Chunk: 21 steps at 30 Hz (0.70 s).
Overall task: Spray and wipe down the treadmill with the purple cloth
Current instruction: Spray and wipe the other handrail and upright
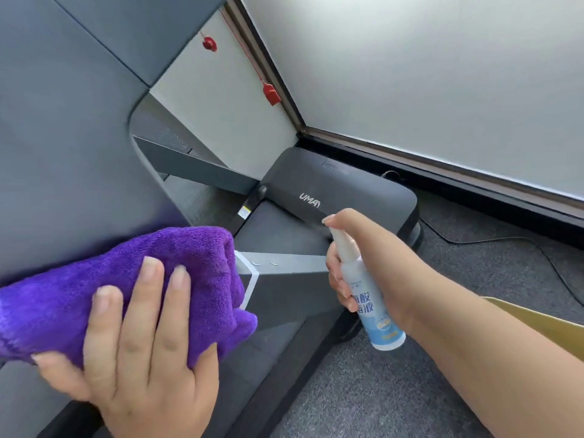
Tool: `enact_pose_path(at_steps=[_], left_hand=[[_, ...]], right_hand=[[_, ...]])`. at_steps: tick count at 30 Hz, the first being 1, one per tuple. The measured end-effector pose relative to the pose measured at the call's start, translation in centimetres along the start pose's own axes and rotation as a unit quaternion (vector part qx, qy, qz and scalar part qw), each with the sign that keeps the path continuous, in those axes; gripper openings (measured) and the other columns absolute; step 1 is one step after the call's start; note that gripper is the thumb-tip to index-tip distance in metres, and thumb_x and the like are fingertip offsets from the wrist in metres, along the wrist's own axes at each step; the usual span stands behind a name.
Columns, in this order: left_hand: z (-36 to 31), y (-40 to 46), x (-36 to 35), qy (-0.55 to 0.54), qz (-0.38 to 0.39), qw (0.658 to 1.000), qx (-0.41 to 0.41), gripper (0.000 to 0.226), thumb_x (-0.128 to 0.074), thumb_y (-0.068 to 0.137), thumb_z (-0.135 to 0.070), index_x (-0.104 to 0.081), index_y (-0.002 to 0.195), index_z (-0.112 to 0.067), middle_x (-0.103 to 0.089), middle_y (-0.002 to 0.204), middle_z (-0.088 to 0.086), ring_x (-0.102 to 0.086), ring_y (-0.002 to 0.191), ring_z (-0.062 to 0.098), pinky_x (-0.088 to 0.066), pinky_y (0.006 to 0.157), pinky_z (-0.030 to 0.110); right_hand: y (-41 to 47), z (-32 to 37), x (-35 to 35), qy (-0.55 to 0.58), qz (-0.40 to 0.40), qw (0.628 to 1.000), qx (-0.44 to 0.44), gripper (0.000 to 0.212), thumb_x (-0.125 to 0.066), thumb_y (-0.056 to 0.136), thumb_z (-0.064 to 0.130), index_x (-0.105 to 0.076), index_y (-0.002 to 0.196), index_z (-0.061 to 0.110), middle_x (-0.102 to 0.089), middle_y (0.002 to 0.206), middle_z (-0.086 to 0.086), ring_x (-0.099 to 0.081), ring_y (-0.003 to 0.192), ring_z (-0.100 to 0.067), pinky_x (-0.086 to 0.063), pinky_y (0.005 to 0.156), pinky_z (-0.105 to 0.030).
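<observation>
Left hand [139,349], lowest and closest in the head view: palm down, four fingers [148,298] straight and slightly spread, lying flat across the top of the purple cloth [132,267]; thumb out at the left under the cloth's near edge. Cloth: bunched into a thick roll, pressed against the grey console panel [63,137] of the treadmill [341,191], its right end overhanging the panel's lower corner and covering part of a grey handrail [284,270] with a white end band.

Right hand [357,267], centre right, forearm entering from the lower right: fingers curled round the neck and upper body of a spray bottle [369,298], index finger raised and bent over the white nozzle head. Bottle: white and light blue, printed label, tilted with the nozzle towards the treadmill's front, base towards the camera, clear of the handrail.

Treadmill: dark motor cover with white lettering ahead of the nozzle; dark belt [275,229] between the cover and the handrail; rounded panel edge curving down at the left.

Surroundings: grey carpet [474,273] open to the right of the deck, a black cable [493,240] trailing across it; frosted window [442,74] with dark frame close behind the motor cover; red safety clip [271,93] on a red cord hanging above; yellow edge of an unidentifiable item at far right.
</observation>
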<state>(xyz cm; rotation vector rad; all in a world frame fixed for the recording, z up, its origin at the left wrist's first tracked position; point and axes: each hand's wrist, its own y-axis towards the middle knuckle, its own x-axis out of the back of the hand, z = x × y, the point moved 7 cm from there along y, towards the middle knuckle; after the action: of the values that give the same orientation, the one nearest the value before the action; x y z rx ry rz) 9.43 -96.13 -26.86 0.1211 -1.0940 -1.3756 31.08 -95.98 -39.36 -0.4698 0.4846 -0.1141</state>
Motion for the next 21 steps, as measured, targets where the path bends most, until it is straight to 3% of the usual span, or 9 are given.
enact_pose_path(at_steps=[4,7,9,11,12,14,16,21], left_hand=[[-0.1,-0.5,0.1,0.001,0.028,1.000,0.004,0.080,-0.070,0.085,-0.019,-0.039,0.158,-0.012,-0.036,0.165,0.004,-0.051,0.133,0.050,-0.040,0.075,0.089],[-0.2,-0.1,-0.1,-0.037,0.072,0.997,-0.001,0.079,-0.064,0.091,-0.028,-0.031,0.161,-0.011,-0.029,0.168,0.005,-0.048,0.132,0.057,-0.040,0.084,0.086],[0.7,-0.1,-0.5,-0.073,0.080,0.994,-0.017,0.077,-0.055,0.096,-0.036,-0.026,0.163,-0.013,-0.022,0.170,0.004,-0.046,0.134,0.058,-0.039,0.101,0.078],[1.1,0.3,-1.0,-0.138,0.099,0.985,-0.038,0.072,-0.043,0.102,-0.044,-0.019,0.165,-0.018,-0.017,0.172,-0.002,-0.043,0.136,0.053,-0.031,0.119,0.059],[1.1,0.5,-1.2,-0.139,0.101,0.985,-0.034,0.073,-0.045,0.102,-0.044,-0.019,0.164,-0.017,-0.018,0.171,-0.001,-0.043,0.136,0.054,-0.032,0.119,0.057],[0.7,0.4,-0.8,-0.083,0.086,0.993,-0.020,0.082,-0.063,0.094,-0.040,-0.028,0.161,-0.008,-0.027,0.168,0.007,-0.048,0.129,0.061,-0.044,0.103,0.071],[0.0,0.5,-0.3,-0.079,0.089,0.992,-0.032,0.085,-0.069,0.091,-0.037,-0.031,0.159,-0.004,-0.032,0.165,0.012,-0.050,0.124,0.065,-0.047,0.091,0.077],[0.5,0.1,-0.8,-0.078,0.094,0.992,-0.040,0.080,-0.067,0.092,-0.033,-0.035,0.157,0.000,-0.030,0.166,0.015,-0.048,0.126,0.065,-0.047,0.093,0.077]], right_hand=[[1.3,-0.5,0.7,-0.016,0.012,1.000,-0.016,0.061,-0.053,0.090,0.060,-0.050,0.060,0.006,-0.046,0.056,-0.015,-0.042,0.045,-0.025,-0.039,0.059,-0.033],[2.1,-1.6,2.1,-0.031,0.007,0.998,-0.046,0.065,-0.055,0.088,0.066,-0.051,0.058,0.008,-0.046,0.055,-0.015,-0.042,0.045,-0.025,-0.039,0.055,-0.031],[2.1,-2.3,3.6,-0.026,-0.018,0.998,-0.059,0.061,-0.056,0.088,0.060,-0.050,0.059,0.007,-0.045,0.054,-0.015,-0.040,0.044,-0.024,-0.037,0.053,-0.031],[2.1,-2.7,4.9,-0.015,-0.048,0.997,-0.056,0.055,-0.056,0.089,0.053,-0.050,0.059,0.006,-0.043,0.053,-0.013,-0.037,0.042,-0.023,-0.035,0.052,-0.031],[2.0,-2.7,5.5,-0.011,-0.070,0.996,-0.051,0.054,-0.056,0.090,0.049,-0.049,0.059,0.006,-0.043,0.052,-0.013,-0.036,0.041,-0.023,-0.034,0.051,-0.031],[1.8,-2.6,6.5,0.003,-0.113,0.993,-0.041,0.051,-0.056,0.091,0.045,-0.049,0.059,0.005,-0.043,0.051,-0.013,-0.036,0.040,-0.022,-0.033,0.050,-0.030],[1.7,-2.6,7.1,0.022,-0.133,0.990,-0.043,0.051,-0.056,0.094,0.045,-0.049,0.061,0.006,-0.045,0.049,-0.010,-0.037,0.037,-0.022,-0.034,0.048,-0.027],[1.1,-3.3,7.9,0.038,-0.148,0.985,-0.075,0.051,-0.055,0.096,0.048,-0.050,0.064,0.008,-0.047,0.048,-0.006,-0.039,0.035,-0.019,-0.035,0.044,-0.024]])
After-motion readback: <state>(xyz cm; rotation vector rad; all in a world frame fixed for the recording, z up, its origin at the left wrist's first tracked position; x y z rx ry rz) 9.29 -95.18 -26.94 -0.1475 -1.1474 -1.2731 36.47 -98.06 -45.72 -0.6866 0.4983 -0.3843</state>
